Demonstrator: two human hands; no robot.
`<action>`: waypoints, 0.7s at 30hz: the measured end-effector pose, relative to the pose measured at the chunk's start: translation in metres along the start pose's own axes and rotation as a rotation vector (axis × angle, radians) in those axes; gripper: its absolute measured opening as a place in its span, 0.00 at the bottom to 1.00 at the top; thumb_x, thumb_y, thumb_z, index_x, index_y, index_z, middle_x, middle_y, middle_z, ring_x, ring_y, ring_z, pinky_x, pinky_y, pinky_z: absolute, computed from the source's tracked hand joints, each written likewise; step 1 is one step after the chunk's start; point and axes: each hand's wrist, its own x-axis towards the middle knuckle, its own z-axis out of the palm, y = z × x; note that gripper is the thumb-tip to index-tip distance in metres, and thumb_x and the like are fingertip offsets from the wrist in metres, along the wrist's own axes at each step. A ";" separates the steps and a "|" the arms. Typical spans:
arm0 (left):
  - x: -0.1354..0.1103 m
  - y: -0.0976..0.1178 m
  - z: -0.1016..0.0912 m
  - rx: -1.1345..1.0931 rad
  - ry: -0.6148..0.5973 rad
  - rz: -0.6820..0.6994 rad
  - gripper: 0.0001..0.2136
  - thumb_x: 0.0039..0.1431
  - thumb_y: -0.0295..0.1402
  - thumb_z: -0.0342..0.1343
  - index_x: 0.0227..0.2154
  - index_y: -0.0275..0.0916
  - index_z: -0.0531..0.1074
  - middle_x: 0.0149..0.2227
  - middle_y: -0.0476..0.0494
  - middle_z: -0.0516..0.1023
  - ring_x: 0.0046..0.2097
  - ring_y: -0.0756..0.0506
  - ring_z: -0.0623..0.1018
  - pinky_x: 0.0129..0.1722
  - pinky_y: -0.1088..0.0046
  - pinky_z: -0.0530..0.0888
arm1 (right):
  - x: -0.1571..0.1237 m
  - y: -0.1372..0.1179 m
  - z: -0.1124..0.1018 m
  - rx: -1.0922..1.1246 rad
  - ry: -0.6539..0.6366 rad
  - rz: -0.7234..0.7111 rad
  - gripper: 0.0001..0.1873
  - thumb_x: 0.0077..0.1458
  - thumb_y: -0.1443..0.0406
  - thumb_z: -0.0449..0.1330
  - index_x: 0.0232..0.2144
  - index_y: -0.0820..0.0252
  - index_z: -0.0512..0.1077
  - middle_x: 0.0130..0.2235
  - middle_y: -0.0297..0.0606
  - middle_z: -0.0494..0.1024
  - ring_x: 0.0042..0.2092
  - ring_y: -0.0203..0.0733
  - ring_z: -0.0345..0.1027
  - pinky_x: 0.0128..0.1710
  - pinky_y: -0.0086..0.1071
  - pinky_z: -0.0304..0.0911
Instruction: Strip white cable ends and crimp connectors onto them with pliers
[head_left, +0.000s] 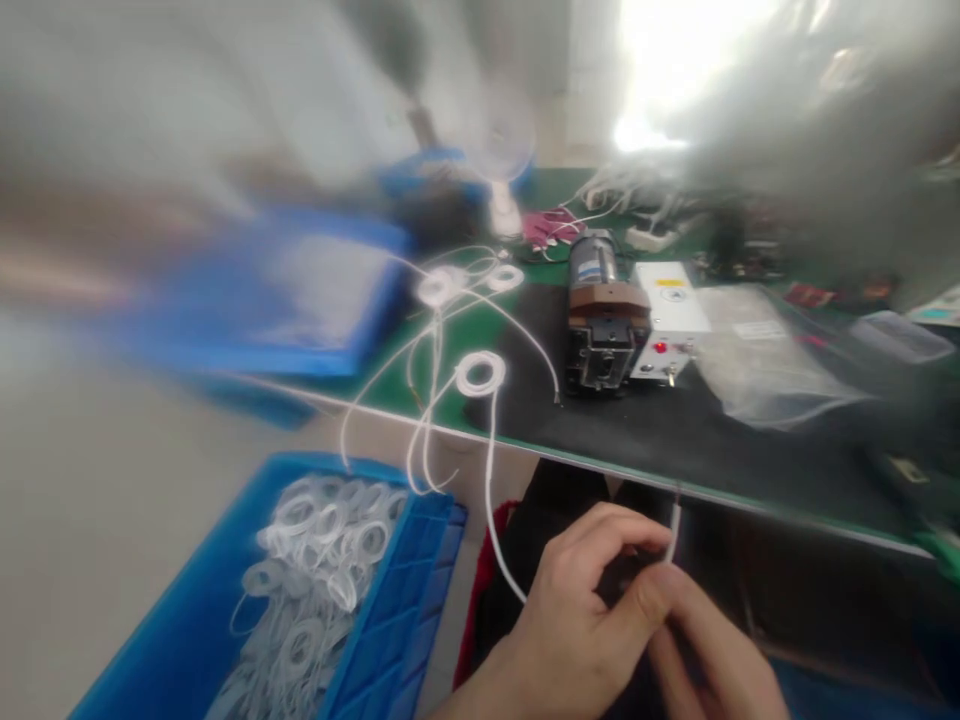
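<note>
Both my hands meet low in the middle, below the table's front edge. My left hand (577, 620) pinches a thin white cable (491, 470) whose end sticks up at the fingertips near a dark tip. My right hand (712, 660) lies just behind it, fingers curled against the same cable end. The cable runs up to a small white coil (480, 373) lying on the table edge. More white coils (442, 285) lie further back on the green mat.
A blue crate (420, 580) full of coiled white cables (315, 550) stands at lower left. A small machine (600, 320) with a white box and red button (660, 347) sits on the black mat. Clear plastic bags (772, 360) lie to its right. A blurred blue tray (247, 300) is at left.
</note>
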 end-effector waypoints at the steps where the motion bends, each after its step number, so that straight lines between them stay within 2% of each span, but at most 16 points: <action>1: 0.002 -0.004 0.004 -0.032 -0.007 -0.024 0.09 0.71 0.39 0.64 0.49 0.46 0.84 0.47 0.42 0.85 0.49 0.41 0.84 0.53 0.68 0.78 | 0.004 -0.006 0.001 0.003 0.003 0.006 0.10 0.73 0.66 0.57 0.52 0.51 0.75 0.44 0.42 0.88 0.42 0.46 0.87 0.43 0.27 0.81; 4: 0.006 -0.016 0.012 -0.166 0.033 -0.139 0.10 0.71 0.40 0.65 0.51 0.45 0.81 0.45 0.43 0.86 0.48 0.41 0.85 0.53 0.68 0.79 | 0.009 -0.015 0.002 0.043 0.018 0.062 0.10 0.74 0.68 0.55 0.53 0.52 0.72 0.43 0.42 0.88 0.42 0.47 0.87 0.42 0.30 0.80; 6: 0.008 -0.020 0.014 -0.233 0.048 -0.196 0.11 0.71 0.40 0.65 0.51 0.43 0.80 0.43 0.43 0.86 0.47 0.42 0.86 0.51 0.68 0.80 | 0.009 -0.018 0.002 0.095 0.027 0.094 0.07 0.73 0.69 0.56 0.48 0.52 0.71 0.38 0.39 0.86 0.37 0.44 0.85 0.39 0.29 0.79; 9: 0.010 -0.020 0.014 -0.283 0.035 -0.241 0.11 0.72 0.42 0.64 0.48 0.41 0.81 0.39 0.44 0.85 0.43 0.44 0.85 0.46 0.72 0.80 | 0.007 -0.020 0.005 0.182 0.047 0.134 0.08 0.71 0.71 0.57 0.42 0.51 0.68 0.35 0.32 0.82 0.33 0.38 0.80 0.37 0.26 0.75; 13: 0.012 -0.016 0.014 -0.315 0.032 -0.261 0.10 0.72 0.42 0.64 0.45 0.41 0.82 0.37 0.46 0.83 0.41 0.46 0.83 0.41 0.75 0.79 | 0.002 -0.020 0.005 0.231 0.041 0.182 0.08 0.69 0.71 0.58 0.41 0.50 0.68 0.36 0.29 0.82 0.35 0.36 0.80 0.39 0.26 0.73; 16: 0.013 -0.014 0.014 -0.293 0.041 -0.239 0.09 0.73 0.41 0.63 0.44 0.41 0.81 0.37 0.48 0.82 0.40 0.48 0.82 0.41 0.77 0.78 | 0.002 -0.017 -0.004 0.190 0.056 0.240 0.06 0.69 0.68 0.63 0.42 0.50 0.72 0.37 0.29 0.83 0.37 0.38 0.81 0.41 0.27 0.73; 21: 0.008 -0.013 0.012 -0.244 0.025 -0.210 0.09 0.76 0.41 0.60 0.44 0.42 0.80 0.35 0.50 0.78 0.38 0.51 0.79 0.42 0.78 0.76 | 0.020 -0.015 -0.034 0.180 0.208 0.352 0.04 0.71 0.65 0.65 0.44 0.48 0.78 0.40 0.30 0.85 0.39 0.38 0.82 0.41 0.26 0.74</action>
